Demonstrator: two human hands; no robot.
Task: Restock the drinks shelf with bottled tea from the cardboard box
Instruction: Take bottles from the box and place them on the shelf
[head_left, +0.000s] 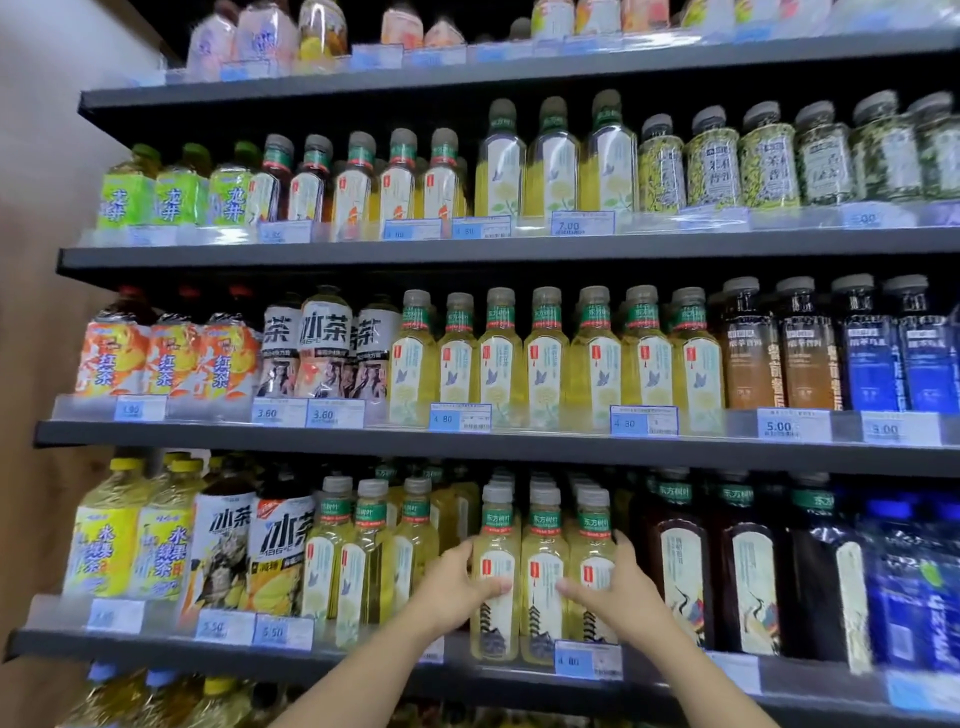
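Three pale yellow tea bottles stand side by side at the front of the lower shelf (363, 662). My left hand (457, 587) grips the left bottle (496, 545), with the thumb across its label. My right hand (626, 587) grips the right bottle (592, 551), thumb on the front and fingers round its right side. The middle bottle (543, 577) stands between them, untouched. More bottles of the same tea line up behind these three. The cardboard box is out of view.
Dark tea bottles (680, 566) stand close to the right of my right hand, with blue bottles (914, 587) beyond. Yellow tea (363, 561) and iced tea bottles (280, 551) stand to the left. The shelf above (467, 441) overhangs. A blue price tag (587, 660) hangs on the edge.
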